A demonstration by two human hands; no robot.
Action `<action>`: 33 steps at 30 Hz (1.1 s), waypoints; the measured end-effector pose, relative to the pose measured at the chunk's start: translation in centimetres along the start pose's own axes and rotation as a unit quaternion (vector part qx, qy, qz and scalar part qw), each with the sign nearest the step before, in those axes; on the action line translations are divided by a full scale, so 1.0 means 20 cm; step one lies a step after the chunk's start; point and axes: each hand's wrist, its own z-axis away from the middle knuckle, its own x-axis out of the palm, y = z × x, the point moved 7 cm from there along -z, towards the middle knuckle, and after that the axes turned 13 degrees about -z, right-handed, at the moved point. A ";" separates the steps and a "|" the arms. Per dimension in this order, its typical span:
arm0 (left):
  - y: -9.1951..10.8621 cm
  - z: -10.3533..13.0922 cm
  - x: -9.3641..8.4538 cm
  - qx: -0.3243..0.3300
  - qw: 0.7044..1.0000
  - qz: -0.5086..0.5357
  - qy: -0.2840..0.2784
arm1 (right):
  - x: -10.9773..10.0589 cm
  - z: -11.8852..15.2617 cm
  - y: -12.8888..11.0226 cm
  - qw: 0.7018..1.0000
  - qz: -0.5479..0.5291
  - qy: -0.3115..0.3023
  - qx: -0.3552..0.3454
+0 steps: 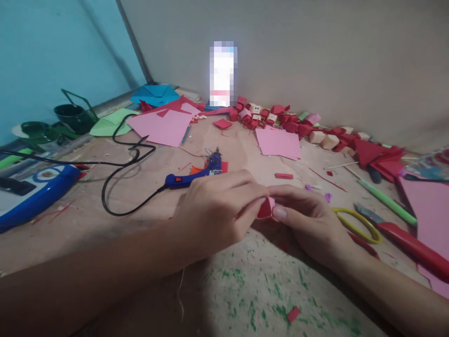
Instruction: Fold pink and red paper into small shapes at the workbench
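Between my two hands is a small folded piece of red-pink paper [266, 208], box-like in shape. My left hand [224, 206] pinches it from the left, its fingers hiding part of the piece. From the right, my right hand [308, 217] grips the same piece between thumb and fingers. Just beyond my left hand lies a blue hot glue gun [189, 179] with a black cord. A narrow red paper strip [284, 176] rests past my fingers. Yellow-handled scissors [358, 225] lie right of my right hand.
A lit phone [223, 75] stands against the wall. Many small red paper boxes [277, 117] are heaped along the back. Pink sheets [159, 126] lie at back left. A red-handled cutting tool [414, 245] is at right, a blue-and-white device [38, 192] at left.
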 end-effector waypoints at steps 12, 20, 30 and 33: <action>0.01 -0.01 -0.01 0.007 1.000 0.004 0.009 | -0.03 0.00 0.00 1.000 0.015 0.006 0.011; 0.02 -0.02 -0.02 0.025 1.000 -0.011 0.015 | -0.01 -0.01 -0.01 1.000 0.003 -0.005 0.002; 0.01 -0.01 -0.01 0.019 1.000 -0.001 0.008 | 0.00 -0.02 -0.01 0.999 -0.051 0.008 0.014; 0.02 -0.01 -0.01 0.022 1.000 -0.010 0.010 | 0.00 -0.02 -0.01 0.998 -0.059 0.006 0.017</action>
